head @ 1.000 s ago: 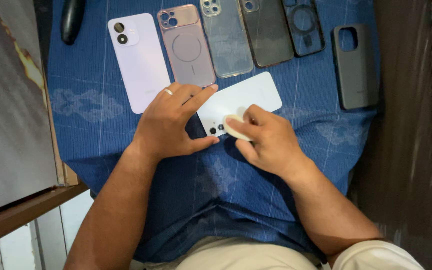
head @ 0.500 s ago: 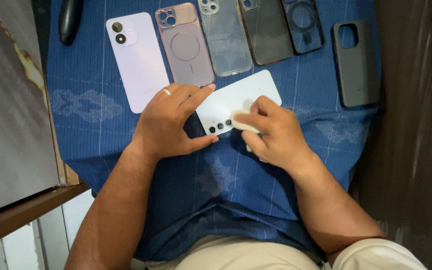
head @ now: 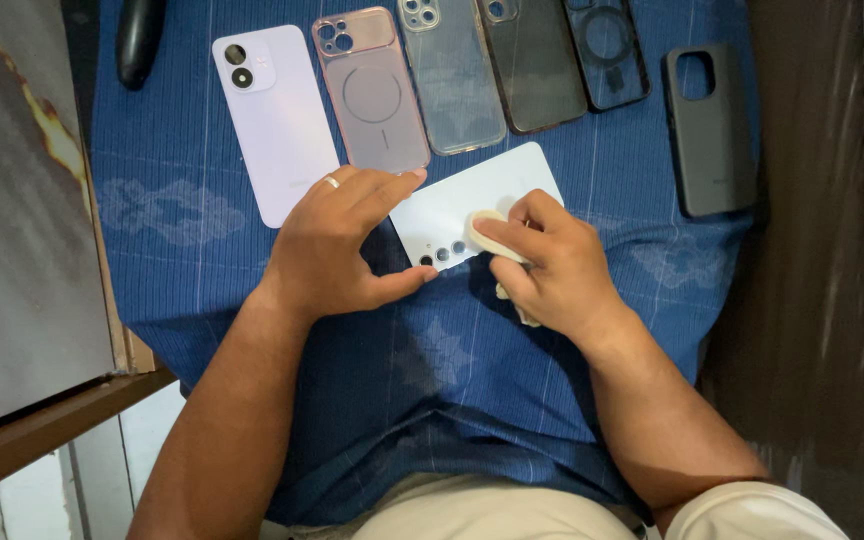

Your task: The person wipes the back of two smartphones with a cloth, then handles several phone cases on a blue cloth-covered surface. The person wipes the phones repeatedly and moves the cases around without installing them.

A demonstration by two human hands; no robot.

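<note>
A: Where is the white phone (head: 472,205)?

B: Face down on the blue cloth (head: 172,250), about the middle, lying at a slant with its camera end near and to the left.

A: And the hands?

B: The left hand (head: 337,250) pins the phone at its left end: one fingertip on the far edge, the thumb against the near corner by the lenses. It grips loosely, steadying the phone more than clutching it. There is a ring (head: 332,182) on one finger.

A: The right one?

B: The right hand (head: 552,265) is pinched shut on a small cream pad (head: 487,232), pressed flat onto the phone's back just right of the lenses. A bit of the pad shows below the palm too.

A: What lies beyond?

B: A row along the far side. From the left: a lilac phone (head: 274,120), just beside the left hand's knuckles, then a pink case (head: 372,95), a clear case (head: 452,80), a smoky case (head: 532,65) and a dark case (head: 607,50).

A: Anything apart from the row?

B: A grey case (head: 712,130) well to the right, and a black object (head: 140,40) at the far left corner; I cannot tell what it is.
</note>
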